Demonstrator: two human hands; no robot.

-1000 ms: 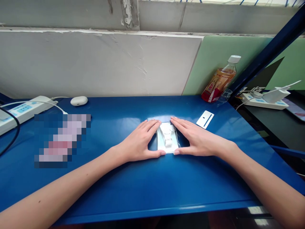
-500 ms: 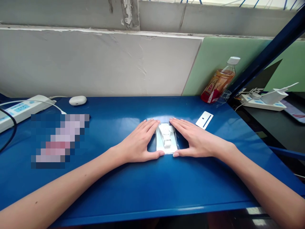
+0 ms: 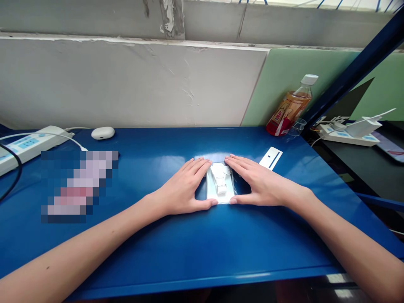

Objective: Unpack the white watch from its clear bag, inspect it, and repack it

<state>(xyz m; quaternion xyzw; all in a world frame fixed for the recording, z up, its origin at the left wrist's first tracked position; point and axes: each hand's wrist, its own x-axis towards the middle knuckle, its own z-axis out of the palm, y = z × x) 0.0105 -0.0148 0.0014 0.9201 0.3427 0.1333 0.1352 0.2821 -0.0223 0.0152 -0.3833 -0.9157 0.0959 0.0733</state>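
A small clear plastic packet lies flat on the blue desk. Inside it a white item with a strap-like strip rests against a pale backing; its exact kind I cannot tell. My left hand lies on the desk along the packet's left side, fingers stretched, fingertips and thumb at its left corners. On the other side my right hand mirrors it, open, with fingertips by the top right corner and thumb at the bottom right. Neither hand is closed round the packet.
A white card with a slot lies beyond my right hand. A drink bottle leans at the back right corner. At left are a pixelated object, a white earbud case and a power strip with cables.
My right hand has shifted very slightly, its thumb a touch higher at the packet's corner. My left hand and the packet stay in place.
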